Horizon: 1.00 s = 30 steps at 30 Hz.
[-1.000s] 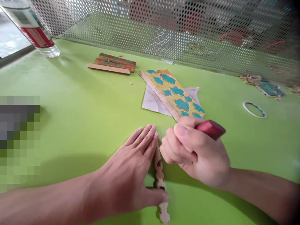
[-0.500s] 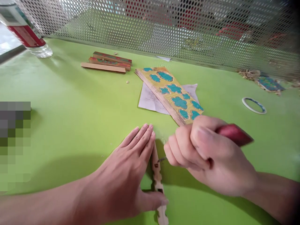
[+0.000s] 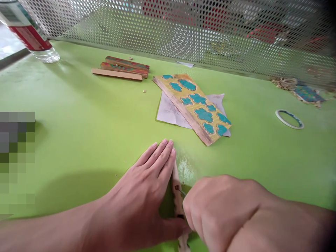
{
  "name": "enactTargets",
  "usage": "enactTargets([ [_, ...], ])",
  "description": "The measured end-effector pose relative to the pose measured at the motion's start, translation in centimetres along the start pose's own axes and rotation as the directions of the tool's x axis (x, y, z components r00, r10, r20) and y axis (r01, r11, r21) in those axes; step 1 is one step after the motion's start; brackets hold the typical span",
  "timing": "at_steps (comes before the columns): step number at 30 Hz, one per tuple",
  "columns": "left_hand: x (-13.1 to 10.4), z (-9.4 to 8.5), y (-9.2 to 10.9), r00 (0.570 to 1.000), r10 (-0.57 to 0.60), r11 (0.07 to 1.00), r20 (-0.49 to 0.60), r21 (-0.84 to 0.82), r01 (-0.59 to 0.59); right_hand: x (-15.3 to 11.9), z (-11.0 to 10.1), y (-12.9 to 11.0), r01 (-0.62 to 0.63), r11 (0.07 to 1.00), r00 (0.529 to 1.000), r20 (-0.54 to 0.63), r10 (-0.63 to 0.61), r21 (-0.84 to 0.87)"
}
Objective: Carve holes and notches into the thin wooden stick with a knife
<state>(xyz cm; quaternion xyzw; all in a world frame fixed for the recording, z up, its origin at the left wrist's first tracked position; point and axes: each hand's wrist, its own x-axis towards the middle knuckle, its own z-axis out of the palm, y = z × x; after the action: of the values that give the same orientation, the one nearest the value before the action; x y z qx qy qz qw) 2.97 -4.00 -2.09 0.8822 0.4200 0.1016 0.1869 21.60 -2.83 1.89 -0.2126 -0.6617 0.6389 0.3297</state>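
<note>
My left hand [image 3: 147,182] lies flat with its fingers stretched out. Its forefinger rests along a narrow notched wooden strip [image 3: 177,201], and the thumb crosses over the strip lower down, pressing it to the table. A small dark hollow shows in the strip's upper part. My right hand [image 3: 223,210] is closed in a fist around a carving tool, whose thin metal tip [image 3: 182,191] meets the strip at that hollow. The fist hides the tool's handle and part of the strip.
Beyond my hands, a yellow board with blue patches [image 3: 198,99] lies on white paper [image 3: 168,112]. Several painted wood strips [image 3: 118,74] lie far left, near a water bottle [image 3: 39,38]. A tape ring [image 3: 289,119] is at right. A perforated screen [image 3: 162,31] borders the green table [image 3: 86,122].
My right fist has turned over and come down closer to the strip, so the tool's red handle no longer shows. My left hand stays in place on the strip.
</note>
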Motion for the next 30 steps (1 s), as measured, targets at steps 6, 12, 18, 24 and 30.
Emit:
enactTargets([
  [6, 0.4, -0.4, 0.3, 0.999, -0.02, 1.0, 0.037, -0.012, 0.021, 1.0, -0.3, 0.3, -0.043, 0.996, 0.991, -0.122, 0.052, 0.074],
  [12, 0.3, -0.3, 0.1, 0.999, -0.003, 1.0, 0.045, 0.021, 0.002, 1.9, -1.4, 1.3, 0.039, 0.902, 0.964, -0.253, 0.079, 0.43],
  [18, 0.1, -0.1, -0.1, 1.0, 0.0, 1.0, 0.026, 0.031, -0.001, 3.0, -2.5, 2.2, 0.004, 0.814, 0.899, -0.359, 0.252, 0.58],
  [24, 0.2, -0.3, -0.1, 0.998, -0.012, 1.0, 0.066, 0.015, 0.011, 2.8, -2.3, 1.5, 0.027, 0.863, 0.935, -0.318, 0.157, 0.505],
  [30, 0.0, -0.2, -0.2, 1.0, 0.001, 1.0, 0.024, -0.013, -0.001, 1.1, -0.9, 0.1, 0.036, 0.974, 0.965, -0.261, 0.025, 0.225],
])
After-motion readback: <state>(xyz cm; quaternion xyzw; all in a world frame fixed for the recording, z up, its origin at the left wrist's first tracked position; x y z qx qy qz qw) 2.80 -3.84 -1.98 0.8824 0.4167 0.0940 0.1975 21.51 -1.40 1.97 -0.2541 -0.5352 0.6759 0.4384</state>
